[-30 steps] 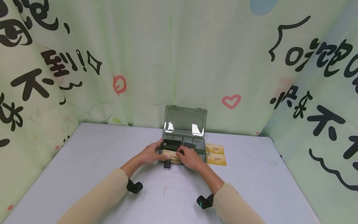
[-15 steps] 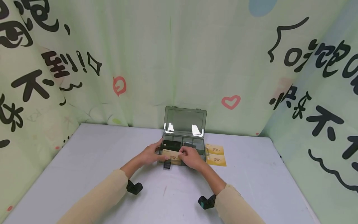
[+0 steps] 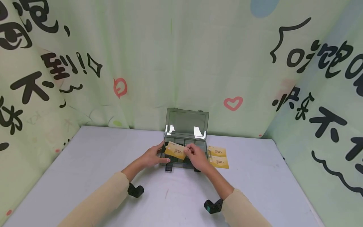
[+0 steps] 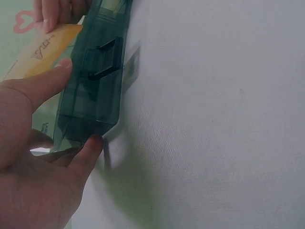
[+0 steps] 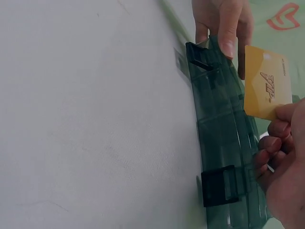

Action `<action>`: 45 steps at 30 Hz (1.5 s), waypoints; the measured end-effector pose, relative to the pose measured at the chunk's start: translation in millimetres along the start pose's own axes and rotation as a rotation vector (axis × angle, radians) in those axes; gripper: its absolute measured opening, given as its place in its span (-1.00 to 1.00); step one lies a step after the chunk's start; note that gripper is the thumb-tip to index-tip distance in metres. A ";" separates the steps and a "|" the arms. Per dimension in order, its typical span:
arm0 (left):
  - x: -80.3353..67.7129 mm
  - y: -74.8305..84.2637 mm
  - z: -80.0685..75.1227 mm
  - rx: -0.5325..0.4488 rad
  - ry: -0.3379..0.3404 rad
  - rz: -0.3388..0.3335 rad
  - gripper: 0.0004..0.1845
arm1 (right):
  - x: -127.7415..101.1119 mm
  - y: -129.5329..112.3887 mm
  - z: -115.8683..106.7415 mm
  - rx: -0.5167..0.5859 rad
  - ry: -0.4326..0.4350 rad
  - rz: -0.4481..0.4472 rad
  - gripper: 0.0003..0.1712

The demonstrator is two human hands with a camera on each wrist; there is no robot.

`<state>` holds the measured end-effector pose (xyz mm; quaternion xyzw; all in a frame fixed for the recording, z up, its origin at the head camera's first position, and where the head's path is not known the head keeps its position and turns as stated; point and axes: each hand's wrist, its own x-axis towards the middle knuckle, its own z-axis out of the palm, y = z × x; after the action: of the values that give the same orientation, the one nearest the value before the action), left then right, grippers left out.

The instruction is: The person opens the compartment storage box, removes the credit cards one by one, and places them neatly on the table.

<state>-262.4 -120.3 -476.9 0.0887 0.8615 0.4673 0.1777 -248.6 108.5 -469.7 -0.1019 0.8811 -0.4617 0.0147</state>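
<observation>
A yellow VIP card (image 3: 175, 150) is pinched at its right edge between the thumb and fingers of my right hand (image 3: 196, 156). The card (image 5: 267, 83) is tilted above the front of a dark translucent compartment box (image 3: 181, 165), hiding part of the inside. The box's lid (image 3: 187, 123) stands raised at the back. My left hand (image 3: 152, 156) holds the box at its left front corner. In the left wrist view its thumb lies on the rim and a finger touches the lower corner (image 4: 97, 129). Something dark lies in the box behind the card.
Two more yellow cards, a rear one (image 3: 217, 151) and a front one (image 3: 219, 162), lie on the table right of the box. Black latches (image 3: 168, 167) hang from the box's front. A printed curtain (image 3: 187, 63) rises behind the white table (image 3: 113, 142).
My right hand has lifted the card up out of the box's front compartment, tilting it. The left hand has stayed at the box's left corner.
</observation>
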 end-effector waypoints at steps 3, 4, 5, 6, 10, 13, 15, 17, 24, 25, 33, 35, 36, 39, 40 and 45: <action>-0.9 0.7 0.1 0.001 -0.001 0.005 0.04 | -1.2 -0.7 -5.2 -0.015 0.034 0.016 -0.89; -1.3 1.0 -0.1 -0.001 -0.001 0.005 0.04 | -1.7 -1.0 -7.0 -0.022 0.051 0.017 -0.89; -1.6 1.2 -0.2 0.002 0.000 0.004 0.04 | -2.3 -1.1 -8.9 -0.029 0.070 0.015 -0.89; -1.9 1.4 -0.4 0.004 0.001 0.003 0.04 | -2.6 -0.9 -10.5 -0.042 0.091 0.009 -0.90; -2.7 1.5 -1.2 0.014 0.003 0.001 0.05 | -4.4 0.5 -17.1 -0.053 0.151 -0.013 -0.91; -3.0 1.0 -1.6 0.013 0.000 0.008 0.04 | -6.2 2.8 -21.8 -0.036 0.163 -0.002 -0.89; -3.3 0.6 -1.8 0.013 -0.002 0.014 0.04 | -7.5 4.6 -25.2 -0.017 0.164 0.014 -0.88; -3.7 0.6 -2.1 0.006 -0.004 0.014 0.04 | -8.4 6.5 -29.1 0.032 0.149 0.025 -0.87; -3.4 1.2 -0.9 -0.004 -0.014 0.028 0.04 | -12.6 14.4 -44.3 0.195 0.124 0.024 -0.85; -3.5 1.7 -0.8 -0.006 -0.016 0.029 0.04 | -13.4 15.3 -46.3 0.201 0.127 0.023 -0.85; -4.8 3.5 -1.4 0.004 -0.015 0.026 0.04 | -17.7 20.6 -63.0 0.162 0.139 0.093 -0.77; -4.4 3.1 -1.4 0.007 -0.017 0.028 0.04 | -18.8 23.4 -67.5 0.135 0.144 0.108 -0.75; -4.2 2.9 -1.4 0.007 -0.018 0.029 0.04 | -19.3 25.1 -69.8 0.126 0.145 0.111 -0.74; -3.5 2.4 -1.5 0.006 -0.019 0.030 0.04 | -20.6 31.5 -76.3 0.073 0.155 0.122 -0.73; -3.5 2.5 -1.4 0.007 -0.019 0.031 0.04 | -20.0 36.9 -77.5 0.045 0.166 0.123 -0.73; -3.6 2.8 -0.7 0.014 -0.018 0.020 0.04 | -23.1 44.5 -86.9 -0.039 0.191 0.155 -0.73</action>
<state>-259.3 -120.5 -473.4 0.1029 0.8620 0.4625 0.1803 -243.8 208.0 -457.8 0.0106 0.8925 -0.4494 -0.0358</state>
